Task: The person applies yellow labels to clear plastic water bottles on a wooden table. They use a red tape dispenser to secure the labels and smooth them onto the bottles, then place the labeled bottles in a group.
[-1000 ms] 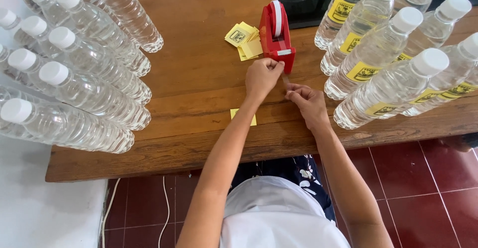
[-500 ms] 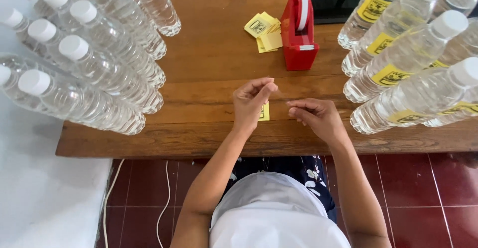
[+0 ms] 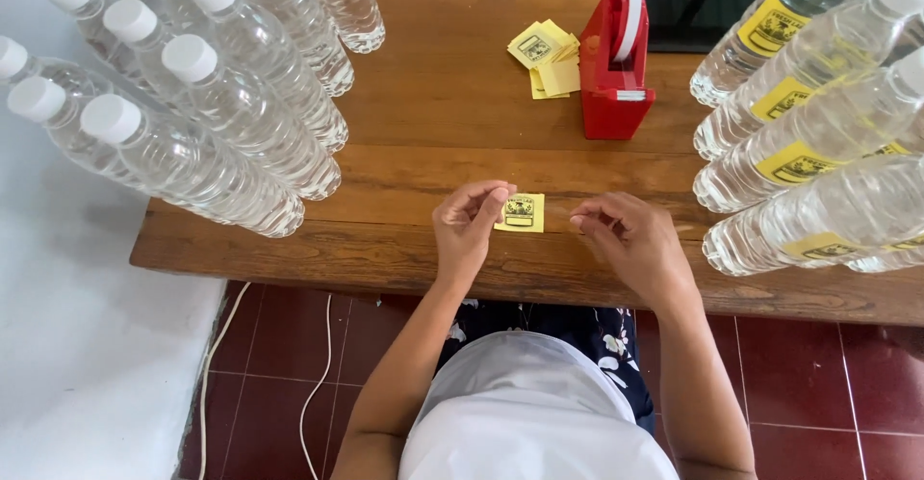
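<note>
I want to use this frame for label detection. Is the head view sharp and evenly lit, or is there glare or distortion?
Head view: the yellow label between the left hand and right hand is sharp; light is soft and even, with mild highlights on the labelled bottles; wide-angle distortion splays the unlabelled bottles outward at the edges.

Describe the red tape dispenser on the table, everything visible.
The red plastic tape dispenser stands upright on the brown wooden table, beyond both hands. It is a boxy block with a narrow slot on top where a white-edged tape roll sits on edge. A pale strip shows at its near edge, probably the cutter. A loose pile of small yellow paper labels lies just to one side; contact cannot be told. No fingers touch it.
</note>
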